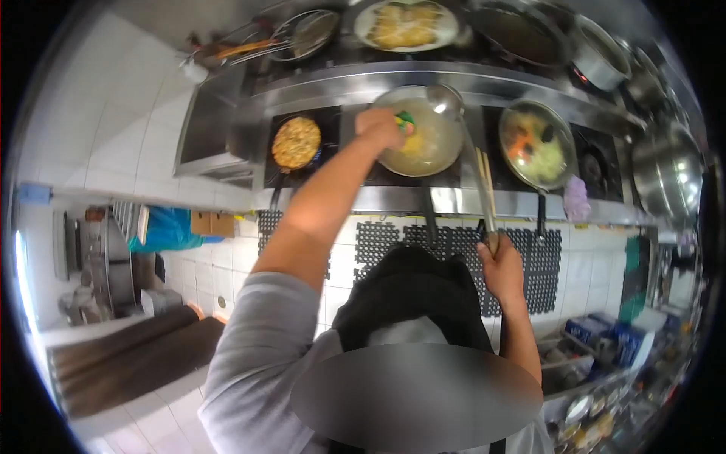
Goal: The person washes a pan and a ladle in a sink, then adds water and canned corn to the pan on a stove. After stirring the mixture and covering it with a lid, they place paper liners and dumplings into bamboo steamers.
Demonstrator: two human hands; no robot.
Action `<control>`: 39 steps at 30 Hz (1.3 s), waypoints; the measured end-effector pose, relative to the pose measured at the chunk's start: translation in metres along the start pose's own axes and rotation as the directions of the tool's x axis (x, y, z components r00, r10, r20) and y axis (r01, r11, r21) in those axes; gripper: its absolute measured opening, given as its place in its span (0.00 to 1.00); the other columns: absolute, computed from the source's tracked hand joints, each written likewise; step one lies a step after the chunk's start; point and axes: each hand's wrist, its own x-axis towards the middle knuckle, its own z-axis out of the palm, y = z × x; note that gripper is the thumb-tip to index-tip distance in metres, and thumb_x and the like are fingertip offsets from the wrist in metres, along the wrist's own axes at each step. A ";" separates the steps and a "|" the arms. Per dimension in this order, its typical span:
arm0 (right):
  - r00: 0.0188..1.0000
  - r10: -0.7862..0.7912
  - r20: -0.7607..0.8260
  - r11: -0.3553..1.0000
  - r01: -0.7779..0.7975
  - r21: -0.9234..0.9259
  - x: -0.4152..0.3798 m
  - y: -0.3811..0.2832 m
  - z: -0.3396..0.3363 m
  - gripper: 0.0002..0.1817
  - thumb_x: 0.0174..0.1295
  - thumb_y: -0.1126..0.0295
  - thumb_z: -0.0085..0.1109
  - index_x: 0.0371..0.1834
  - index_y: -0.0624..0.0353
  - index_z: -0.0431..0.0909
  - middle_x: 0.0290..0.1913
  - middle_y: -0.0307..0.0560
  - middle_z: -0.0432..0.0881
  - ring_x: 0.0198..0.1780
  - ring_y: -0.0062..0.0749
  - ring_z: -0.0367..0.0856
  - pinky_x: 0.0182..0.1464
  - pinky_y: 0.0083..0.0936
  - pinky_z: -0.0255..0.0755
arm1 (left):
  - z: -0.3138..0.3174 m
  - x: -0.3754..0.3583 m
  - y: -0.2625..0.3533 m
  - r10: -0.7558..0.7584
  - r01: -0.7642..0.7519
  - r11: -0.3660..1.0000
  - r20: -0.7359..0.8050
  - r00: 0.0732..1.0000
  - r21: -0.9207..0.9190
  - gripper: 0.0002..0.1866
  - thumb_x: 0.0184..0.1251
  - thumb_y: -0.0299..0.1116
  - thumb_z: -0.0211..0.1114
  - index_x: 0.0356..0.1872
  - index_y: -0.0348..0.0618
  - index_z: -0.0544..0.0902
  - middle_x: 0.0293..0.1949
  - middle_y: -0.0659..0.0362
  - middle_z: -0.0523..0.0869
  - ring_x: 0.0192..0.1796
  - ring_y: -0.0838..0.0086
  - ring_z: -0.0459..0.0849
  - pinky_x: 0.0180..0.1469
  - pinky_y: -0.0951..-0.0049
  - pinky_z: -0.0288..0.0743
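Note:
My left hand is closed over the left side of a wide pan, shut on a small green and yellow thing whose kind I cannot make out. Yellowish food lies in pale liquid below it. Near the stove's front edge, my right hand grips the long handle of a ladle; its bowl is at the pan's upper right rim. A pair of wooden chopsticks runs alongside the handle into the same grip.
A small pan holds a browned round cake on the left. Right of the wide pan, another pan holds colourful vegetables, with a purple cloth beside it. Behind stand an oval dish of food and a pot. Black mats cover floor tiles.

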 end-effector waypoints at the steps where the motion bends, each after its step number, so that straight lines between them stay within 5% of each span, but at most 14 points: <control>1: 0.999 -0.001 -0.043 0.992 -0.004 -0.123 0.000 -0.008 0.008 0.20 0.77 0.58 0.69 0.55 0.65 0.82 0.45 0.72 0.92 0.51 0.75 0.90 0.53 0.63 0.81 | 0.003 0.001 -0.006 -0.012 0.014 0.997 0.029 1.000 -0.074 0.35 0.43 0.52 0.87 0.54 0.43 0.96 0.56 0.47 0.97 0.61 0.55 0.96 0.62 0.57 0.90; 4: 0.995 0.030 -0.098 0.951 -0.059 -0.304 0.000 -0.022 0.028 0.20 0.77 0.58 0.69 0.56 0.66 0.81 0.44 0.72 0.92 0.50 0.75 0.90 0.55 0.64 0.81 | 0.010 0.009 -0.024 -0.012 0.015 0.992 0.024 1.000 -0.122 0.37 0.40 0.52 0.88 0.55 0.43 0.96 0.55 0.48 0.97 0.60 0.55 0.96 0.62 0.57 0.90; 8: 0.997 0.058 -0.042 0.969 -0.067 -0.237 0.002 -0.011 0.042 0.19 0.77 0.58 0.69 0.52 0.65 0.82 0.46 0.76 0.91 0.53 0.77 0.90 0.56 0.65 0.81 | 0.005 -0.001 -0.027 -0.003 0.015 0.978 0.057 0.998 -0.207 0.39 0.41 0.53 0.90 0.57 0.43 0.95 0.55 0.49 0.97 0.59 0.54 0.96 0.62 0.58 0.90; 9: 0.986 -0.139 -0.087 0.972 0.119 -0.201 0.010 0.024 0.060 0.18 0.79 0.56 0.69 0.47 0.63 0.81 0.38 0.65 0.91 0.40 0.64 0.93 0.42 0.55 0.84 | 0.007 -0.005 -0.030 0.008 -0.005 0.971 0.012 1.000 -0.239 0.40 0.43 0.54 0.90 0.60 0.43 0.93 0.57 0.49 0.96 0.61 0.54 0.95 0.64 0.57 0.88; 10: 0.987 -0.115 -0.109 0.975 0.092 -0.203 0.007 0.019 0.052 0.18 0.79 0.56 0.69 0.47 0.63 0.81 0.38 0.65 0.91 0.40 0.64 0.93 0.42 0.55 0.84 | 0.008 -0.009 -0.031 0.012 -0.021 0.962 -0.036 0.999 -0.273 0.42 0.45 0.55 0.90 0.62 0.43 0.92 0.59 0.49 0.96 0.64 0.54 0.93 0.66 0.55 0.86; 11: 0.986 0.103 0.131 0.977 -0.125 0.170 0.007 -0.003 0.040 0.18 0.80 0.55 0.69 0.45 0.61 0.81 0.33 0.55 0.87 0.33 0.50 0.89 0.35 0.45 0.81 | 0.014 -0.010 -0.033 0.039 -0.047 0.961 -0.036 0.999 -0.272 0.42 0.45 0.55 0.90 0.62 0.43 0.92 0.59 0.49 0.96 0.64 0.54 0.93 0.66 0.55 0.86; 12: 0.887 0.195 0.419 0.797 -0.392 0.460 0.005 -0.024 0.029 0.19 0.82 0.53 0.68 0.43 0.59 0.80 0.29 0.45 0.83 0.27 0.36 0.85 0.28 0.35 0.78 | 0.025 -0.011 -0.036 0.014 -0.054 0.968 -0.160 0.987 -0.245 0.43 0.47 0.54 0.90 0.66 0.45 0.90 0.59 0.50 0.95 0.66 0.54 0.91 0.67 0.53 0.84; 13: 0.849 0.191 0.493 0.682 -0.476 0.555 -0.001 -0.041 0.020 0.18 0.85 0.53 0.66 0.45 0.56 0.79 0.27 0.31 0.72 0.23 0.16 0.71 0.23 0.20 0.67 | 0.032 -0.013 -0.038 -0.009 -0.054 0.975 -0.281 0.960 -0.217 0.44 0.49 0.54 0.90 0.69 0.46 0.89 0.59 0.51 0.95 0.67 0.54 0.89 0.68 0.51 0.81; 14: 0.850 0.197 0.489 0.670 -0.481 0.566 -0.003 -0.040 0.016 0.18 0.85 0.53 0.66 0.45 0.56 0.79 0.27 0.31 0.72 0.23 0.16 0.71 0.23 0.20 0.67 | 0.035 -0.017 -0.038 0.007 -0.067 0.976 -0.276 0.961 -0.207 0.44 0.49 0.54 0.90 0.69 0.46 0.89 0.59 0.51 0.95 0.67 0.54 0.89 0.68 0.51 0.81; 16: 0.781 0.050 0.623 0.337 -0.600 0.725 -0.007 -0.041 0.008 0.17 0.85 0.54 0.65 0.49 0.57 0.78 0.27 0.31 0.71 0.22 0.18 0.69 0.22 0.23 0.66 | 0.040 -0.020 -0.039 -0.049 -0.049 0.954 -0.313 0.948 -0.296 0.44 0.51 0.52 0.90 0.71 0.47 0.87 0.64 0.51 0.92 0.72 0.54 0.82 0.73 0.48 0.72; 17: 0.768 0.077 0.636 0.290 -0.628 0.722 -0.011 -0.044 0.003 0.17 0.86 0.54 0.65 0.52 0.57 0.77 0.27 0.31 0.70 0.21 0.17 0.66 0.22 0.22 0.64 | 0.041 -0.020 -0.040 -0.037 -0.058 0.956 -0.311 0.950 -0.289 0.44 0.51 0.52 0.90 0.71 0.47 0.87 0.64 0.51 0.92 0.72 0.54 0.82 0.73 0.48 0.72; 30: 0.795 0.062 0.604 0.430 -0.567 0.702 -0.044 -0.080 -0.036 0.19 0.85 0.51 0.66 0.51 0.57 0.76 0.26 0.31 0.70 0.20 0.17 0.69 0.22 0.21 0.68 | 0.058 -0.012 -0.025 -0.019 -0.054 0.980 -0.356 0.934 -0.194 0.41 0.50 0.53 0.90 0.67 0.48 0.89 0.61 0.53 0.93 0.70 0.53 0.82 0.72 0.46 0.69; 39: 0.885 0.068 0.460 0.703 -0.370 0.608 -0.052 -0.087 -0.018 0.15 0.86 0.55 0.65 0.46 0.54 0.76 0.27 0.31 0.74 0.19 0.16 0.71 0.21 0.19 0.68 | 0.049 -0.024 -0.019 -0.056 -0.009 0.966 -0.242 0.969 -0.257 0.41 0.48 0.54 0.92 0.64 0.45 0.91 0.58 0.54 0.95 0.70 0.55 0.82 0.72 0.50 0.68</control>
